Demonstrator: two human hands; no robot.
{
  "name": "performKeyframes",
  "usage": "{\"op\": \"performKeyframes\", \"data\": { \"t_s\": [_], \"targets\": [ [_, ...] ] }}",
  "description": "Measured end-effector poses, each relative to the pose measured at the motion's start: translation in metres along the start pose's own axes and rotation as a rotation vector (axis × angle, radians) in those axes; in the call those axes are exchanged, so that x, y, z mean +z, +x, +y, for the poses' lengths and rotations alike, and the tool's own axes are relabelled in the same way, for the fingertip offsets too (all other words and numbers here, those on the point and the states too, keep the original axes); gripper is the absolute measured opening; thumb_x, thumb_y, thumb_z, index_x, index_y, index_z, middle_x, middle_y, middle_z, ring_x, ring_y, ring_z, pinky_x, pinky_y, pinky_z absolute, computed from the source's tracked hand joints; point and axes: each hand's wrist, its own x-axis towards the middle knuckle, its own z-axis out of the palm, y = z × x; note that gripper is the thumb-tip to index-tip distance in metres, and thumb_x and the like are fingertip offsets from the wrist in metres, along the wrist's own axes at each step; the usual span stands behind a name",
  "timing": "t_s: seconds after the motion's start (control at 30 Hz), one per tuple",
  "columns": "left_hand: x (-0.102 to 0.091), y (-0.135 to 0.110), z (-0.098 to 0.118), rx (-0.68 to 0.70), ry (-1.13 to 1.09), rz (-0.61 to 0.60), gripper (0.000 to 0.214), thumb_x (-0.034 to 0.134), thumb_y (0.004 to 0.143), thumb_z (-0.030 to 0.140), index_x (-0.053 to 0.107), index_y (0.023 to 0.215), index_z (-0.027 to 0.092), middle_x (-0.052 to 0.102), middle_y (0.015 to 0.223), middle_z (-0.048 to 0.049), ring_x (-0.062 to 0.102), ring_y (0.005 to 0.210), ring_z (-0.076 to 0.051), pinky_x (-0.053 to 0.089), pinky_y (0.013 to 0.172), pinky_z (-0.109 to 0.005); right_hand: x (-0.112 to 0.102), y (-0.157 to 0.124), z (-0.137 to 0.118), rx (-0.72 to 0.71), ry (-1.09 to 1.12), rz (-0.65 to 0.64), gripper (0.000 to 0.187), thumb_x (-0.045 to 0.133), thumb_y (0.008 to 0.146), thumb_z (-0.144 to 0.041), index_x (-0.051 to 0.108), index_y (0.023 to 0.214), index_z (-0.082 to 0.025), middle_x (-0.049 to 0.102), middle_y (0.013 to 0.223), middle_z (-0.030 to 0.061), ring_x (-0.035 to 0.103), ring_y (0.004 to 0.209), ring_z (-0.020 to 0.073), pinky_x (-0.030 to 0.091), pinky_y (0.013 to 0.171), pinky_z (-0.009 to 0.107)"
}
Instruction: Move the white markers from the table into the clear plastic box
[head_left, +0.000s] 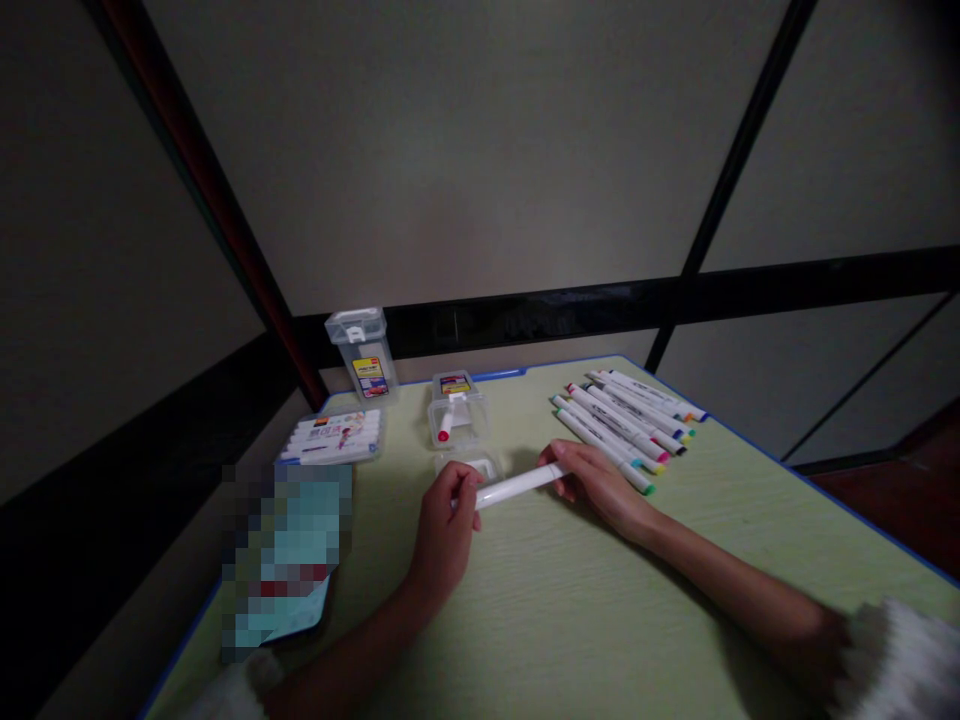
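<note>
A white marker pen [517, 486] is held level between my two hands above the table. My left hand [448, 515] pinches its left end, and my right hand [589, 482] grips its right end; both tips are covered by fingers. Just behind the pen lies a clear plastic box [459, 418] on its side, with one red-ended marker [447, 420] inside. Its open lid [480, 463] rests toward me, partly hidden by my left hand. Right of the box, near my right hand, several white markers with coloured ends [619, 425] lie side by side.
An upright clear box with a lid [364, 355] stands at the back left. In front of it lies a flat pack of white pens [335, 437]. A blurred-out phone-like object [300, 560] lies at the left edge of the green table [600, 620]. Wall panels rise behind.
</note>
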Motion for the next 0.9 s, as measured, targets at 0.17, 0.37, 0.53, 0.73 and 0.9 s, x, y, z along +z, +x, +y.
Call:
{"op": "performKeyframes", "data": {
  "t_s": [0.17, 0.37, 0.53, 0.73, 0.9],
  "targets": [
    [-0.0004, 0.0000, 0.0004, 0.000, -0.004, -0.005, 0.019, 0.042, 0.078, 0.031, 0.047, 0.065, 0.018, 0.040, 0.045, 0.0084, 0.034, 0.036, -0.006, 0.027, 0.039, -0.018, -0.0005, -0.0008, 0.0000, -0.007, 0.006, -0.008, 0.041, 0.050, 0.076, -0.053, 0.059, 0.067, -0.014, 0.045, 0.044, -0.0039, 0.035, 0.039, 0.0068, 0.021, 0.039, 0.022],
    [-0.0009, -0.0001, -0.0006, -0.005, -0.001, -0.013, 0.020, 0.041, 0.078, 0.031, 0.047, 0.065, 0.018, 0.039, 0.045, 0.0083, 0.034, 0.036, -0.006, 0.027, 0.039, -0.018, -0.0004, -0.0004, -0.0003, 0.006, 0.023, 0.000, 0.040, 0.052, 0.073, -0.054, 0.058, 0.066, -0.015, 0.046, 0.044, -0.0034, 0.036, 0.039, 0.0076, 0.023, 0.040, 0.022],
    [-0.0006, 0.0002, -0.0010, -0.005, -0.006, -0.019, 0.020, 0.042, 0.078, 0.032, 0.047, 0.065, 0.018, 0.039, 0.044, 0.0081, 0.035, 0.036, -0.006, 0.027, 0.039, -0.018, 0.0000, -0.0006, -0.0014, 0.014, 0.007, -0.006, 0.041, 0.053, 0.072, -0.055, 0.057, 0.065, -0.015, 0.045, 0.045, -0.0037, 0.036, 0.040, 0.0073, 0.022, 0.040, 0.022],
    [-0.0006, 0.0001, 0.0005, -0.012, -0.006, -0.022, 0.020, 0.041, 0.078, 0.032, 0.047, 0.064, 0.018, 0.039, 0.044, 0.0081, 0.035, 0.036, -0.006, 0.027, 0.039, -0.018, -0.0005, 0.0009, 0.0008, 0.001, 0.007, -0.019, 0.040, 0.053, 0.073, -0.054, 0.056, 0.065, -0.015, 0.045, 0.045, -0.0039, 0.036, 0.040, 0.0071, 0.022, 0.040, 0.022],
    [-0.0013, 0.0003, 0.0008, -0.011, -0.001, -0.022, 0.020, 0.041, 0.078, 0.032, 0.047, 0.065, 0.018, 0.039, 0.045, 0.0080, 0.035, 0.036, -0.006, 0.027, 0.039, -0.019, -0.0011, 0.0003, 0.0006, -0.012, -0.003, -0.025, 0.039, 0.052, 0.075, -0.053, 0.056, 0.065, -0.015, 0.045, 0.045, -0.0039, 0.036, 0.041, 0.0073, 0.022, 0.041, 0.022]
  ]
}}
